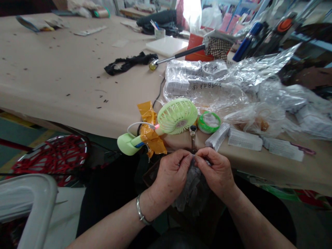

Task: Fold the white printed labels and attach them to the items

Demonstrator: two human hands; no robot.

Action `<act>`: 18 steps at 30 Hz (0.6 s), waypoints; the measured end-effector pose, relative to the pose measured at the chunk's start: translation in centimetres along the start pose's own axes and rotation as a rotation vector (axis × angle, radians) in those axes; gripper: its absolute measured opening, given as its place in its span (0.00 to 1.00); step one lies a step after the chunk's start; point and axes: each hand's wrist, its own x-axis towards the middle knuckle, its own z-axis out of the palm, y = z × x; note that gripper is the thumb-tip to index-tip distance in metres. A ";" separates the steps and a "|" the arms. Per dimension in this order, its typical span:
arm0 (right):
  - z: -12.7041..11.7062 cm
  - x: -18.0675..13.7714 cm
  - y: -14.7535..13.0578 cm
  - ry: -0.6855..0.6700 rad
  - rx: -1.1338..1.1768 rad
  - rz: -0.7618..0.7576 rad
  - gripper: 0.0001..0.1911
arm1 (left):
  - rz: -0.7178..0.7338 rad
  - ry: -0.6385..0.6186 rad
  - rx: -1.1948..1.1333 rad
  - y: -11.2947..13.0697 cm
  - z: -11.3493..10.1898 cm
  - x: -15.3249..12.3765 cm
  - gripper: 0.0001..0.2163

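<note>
My left hand (172, 176) and my right hand (216, 171) meet at the table's front edge, thumbs and forefingers pinched close together. What lies between the fingertips is too small to make out. Just beyond them a thin metal fixture (193, 133) stands at the edge. Below and between my hands hangs a bunch of pale, translucent strips (193, 193). A light green handheld fan (177, 117) is fixed with orange tape (153, 136) to the left of the fixture. On the right sit a round green-rimmed tub (209, 121) with white stuff inside and stacks of small printed labels (245, 139).
Clear plastic bags (215, 91) with bundles of printed slips cover the table's right side. Farther back lie a black cloth strip (129, 63), a long-handled tool (178, 55) and a white slab (167, 45). A red-laced round seat (52, 157) and a white chair (49, 193) are at left.
</note>
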 end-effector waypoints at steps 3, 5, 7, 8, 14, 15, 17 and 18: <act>0.0 0.0 0.1 0.002 0.009 0.007 0.05 | 0.004 -0.003 0.019 -0.1 0.0 0.1 0.07; 0.0 0.0 0.1 0.000 0.016 0.009 0.05 | 0.012 0.000 0.024 -0.1 0.0 0.1 0.07; 0.1 0.0 0.2 0.001 0.021 0.012 0.05 | 0.016 0.007 0.015 -0.2 0.0 0.1 0.07; 0.1 0.1 0.2 0.002 0.026 0.015 0.05 | 0.014 0.010 0.008 -0.2 0.0 0.1 0.07; 0.2 0.2 0.4 0.021 0.065 0.045 0.05 | -0.012 0.005 -0.018 0.0 0.2 0.4 0.08; 0.2 0.1 0.4 0.019 0.068 0.048 0.05 | -0.014 0.006 -0.019 0.0 0.2 0.3 0.08; 0.0 -0.4 0.2 -0.001 0.075 0.050 0.04 | -0.023 0.003 -0.021 0.2 0.0 0.0 0.08; -0.3 -0.7 0.0 -0.016 0.072 0.046 0.04 | -0.030 -0.002 -0.025 0.2 -0.1 -0.2 0.07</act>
